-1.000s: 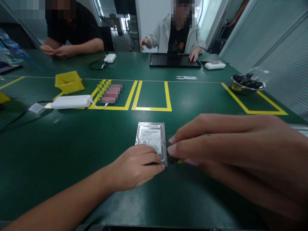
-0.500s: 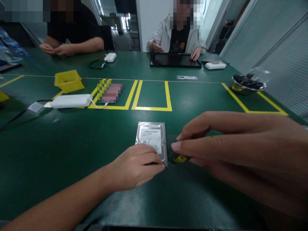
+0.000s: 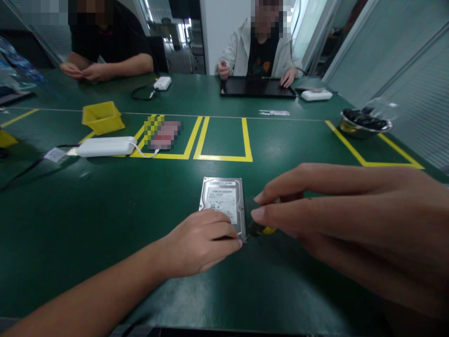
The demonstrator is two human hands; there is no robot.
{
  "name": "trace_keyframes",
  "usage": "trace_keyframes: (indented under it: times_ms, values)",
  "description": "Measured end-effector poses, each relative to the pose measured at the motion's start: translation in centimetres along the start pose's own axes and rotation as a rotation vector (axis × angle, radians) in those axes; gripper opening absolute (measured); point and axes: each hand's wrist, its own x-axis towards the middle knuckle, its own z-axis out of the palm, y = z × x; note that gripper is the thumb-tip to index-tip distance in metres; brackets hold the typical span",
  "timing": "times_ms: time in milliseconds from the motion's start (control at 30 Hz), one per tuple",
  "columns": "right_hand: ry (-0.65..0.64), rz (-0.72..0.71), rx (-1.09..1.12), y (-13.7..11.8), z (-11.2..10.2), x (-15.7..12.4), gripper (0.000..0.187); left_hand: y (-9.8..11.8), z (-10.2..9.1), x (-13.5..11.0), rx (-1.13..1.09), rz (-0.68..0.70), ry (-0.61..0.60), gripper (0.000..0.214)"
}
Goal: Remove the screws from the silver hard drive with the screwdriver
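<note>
A silver hard drive (image 3: 222, 199) with a white label lies flat on the green table (image 3: 105, 210) in front of me. My left hand (image 3: 198, 241) rests on its near end, fingers curled and pressing it down. My right hand (image 3: 351, 224) comes in from the right, fingers pinched round a black and yellow screwdriver (image 3: 259, 229). The tool's thin tip touches the drive's near right corner, just beside my left fingertips. Most of the handle is hidden inside my right hand.
Yellow tape boxes (image 3: 224, 140) mark the table beyond the drive. At the left are a white power strip (image 3: 105, 146) and a yellow bin (image 3: 101, 117); a metal bowl (image 3: 365, 124) stands at the right. Two people sit opposite, one behind a black tablet (image 3: 257, 88).
My right hand's fingers shifted slightly on the screwdriver, which stays at the drive's corner. My left hand has not moved. The person in the white jacket drew a hand back.
</note>
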Motion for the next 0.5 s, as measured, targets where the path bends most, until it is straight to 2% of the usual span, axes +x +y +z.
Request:
trace_keyframes:
  times_ms: [300, 500]
  values:
    - [0.004, 0.046, 0.067, -0.25, -0.12, 0.38, 0.020, 0.05, -0.04, -0.10, 0.021, 0.004, -0.012, 0.018]
    - [0.015, 0.009, 0.002, -0.20, -0.03, 0.13, 0.023, 0.05, 0.00, -0.22, 0.002, 0.002, -0.011, 0.019]
